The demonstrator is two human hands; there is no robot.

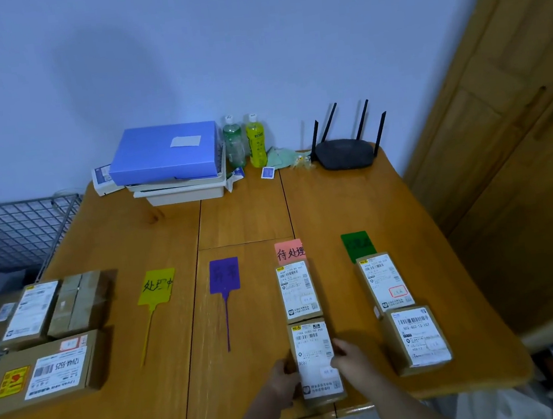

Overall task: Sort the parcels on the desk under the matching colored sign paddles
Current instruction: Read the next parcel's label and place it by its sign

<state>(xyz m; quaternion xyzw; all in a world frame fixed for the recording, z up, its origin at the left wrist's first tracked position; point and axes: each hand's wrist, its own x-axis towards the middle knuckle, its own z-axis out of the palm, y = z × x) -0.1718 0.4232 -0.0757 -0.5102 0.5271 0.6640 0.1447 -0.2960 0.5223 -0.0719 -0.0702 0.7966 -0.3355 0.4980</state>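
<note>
Sorted: one parcel below the pink paddle, two below green; both hands, left hand and right hand, grasp a second pink-column parcel; apparently three remain far left.

Dim bluish indoor light, soft shadows, slight overall blur, wide-angle bending at the edges.

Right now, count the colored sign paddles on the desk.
4, in a row across the desk: yellow paddle, purple paddle, pink paddle and green paddle. Parcels cover the lower parts of the pink and green ones.
</note>
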